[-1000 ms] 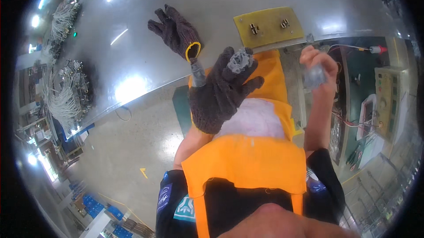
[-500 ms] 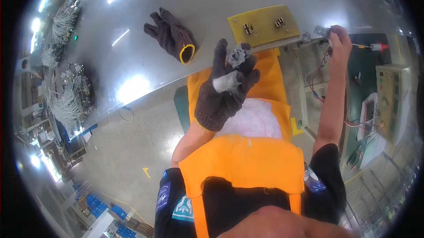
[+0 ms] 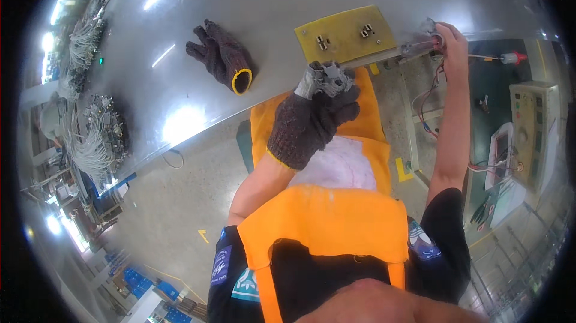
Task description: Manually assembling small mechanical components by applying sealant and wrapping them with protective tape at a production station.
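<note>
My left hand [image 3: 306,116], in a dark knitted glove with a yellow cuff edge, is raised at the table's near edge. Its fingers are bent together around a ragged grey-white bit [image 3: 333,80]; whether this is wrapped on the fingertips or held is unclear. A white wrapping [image 3: 308,83] covers part of one finger. My bare right hand [image 3: 453,46] is closed on a small grey and red piece [image 3: 433,42] at the table's right end, its details blurred. Thin red and dark wires [image 3: 427,113] hang below that hand.
An empty dark glove [image 3: 222,56] and a yellow board [image 3: 345,32] with two small connectors lie on the metal table [image 3: 198,89]. Bundles of white wires [image 3: 90,137] sit at the left. A beige instrument [image 3: 531,131] and a red-tipped probe [image 3: 513,58] are at the right.
The fingers of my left hand have folded closer together, bringing the white wrapping up beside the grey bit. My right hand has shifted slightly up and left, exposing more of the piece.
</note>
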The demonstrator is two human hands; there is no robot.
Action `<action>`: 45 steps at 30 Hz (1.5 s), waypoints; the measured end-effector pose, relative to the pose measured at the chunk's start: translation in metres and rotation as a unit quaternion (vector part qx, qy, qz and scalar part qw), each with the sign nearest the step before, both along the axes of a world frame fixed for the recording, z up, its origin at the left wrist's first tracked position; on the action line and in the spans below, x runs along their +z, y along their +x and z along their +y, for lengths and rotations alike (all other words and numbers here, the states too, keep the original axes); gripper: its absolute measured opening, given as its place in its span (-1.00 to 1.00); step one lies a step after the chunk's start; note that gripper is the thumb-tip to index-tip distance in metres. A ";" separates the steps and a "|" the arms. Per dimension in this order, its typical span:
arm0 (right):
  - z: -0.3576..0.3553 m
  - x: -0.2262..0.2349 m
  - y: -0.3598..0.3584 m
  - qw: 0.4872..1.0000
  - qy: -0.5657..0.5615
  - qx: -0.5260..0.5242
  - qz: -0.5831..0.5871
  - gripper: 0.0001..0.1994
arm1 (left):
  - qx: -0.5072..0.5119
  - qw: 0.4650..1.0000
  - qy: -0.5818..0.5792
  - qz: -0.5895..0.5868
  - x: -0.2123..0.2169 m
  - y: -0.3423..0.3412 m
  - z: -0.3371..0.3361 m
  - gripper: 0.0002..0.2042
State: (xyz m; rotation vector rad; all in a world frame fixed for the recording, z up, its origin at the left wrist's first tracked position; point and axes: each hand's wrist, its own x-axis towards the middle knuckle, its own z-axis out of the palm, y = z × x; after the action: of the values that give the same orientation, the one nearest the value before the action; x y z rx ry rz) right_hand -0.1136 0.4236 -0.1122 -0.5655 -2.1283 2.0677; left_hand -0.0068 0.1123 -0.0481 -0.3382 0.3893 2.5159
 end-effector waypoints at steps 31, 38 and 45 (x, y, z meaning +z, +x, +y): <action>-0.030 0.011 0.080 0.985 0.007 -0.084 0.150 -0.78 | -0.107 0.978 -0.181 -0.012 -0.016 -0.051 0.090 -0.49; -0.040 0.006 0.109 0.988 -0.126 0.017 0.093 -0.76 | -0.178 0.980 -0.090 0.017 -0.001 -0.050 0.110 -0.25; -0.034 0.003 0.111 0.969 -0.232 -0.041 0.077 -0.71 | -0.204 0.976 -0.076 0.028 -0.015 -0.046 0.128 -0.23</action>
State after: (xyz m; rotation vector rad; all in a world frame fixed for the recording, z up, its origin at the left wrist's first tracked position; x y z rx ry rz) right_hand -0.0024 0.3895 -0.1088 -0.5074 -1.5117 2.4793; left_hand -0.0525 0.2406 -0.0627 -0.2176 0.6094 2.1012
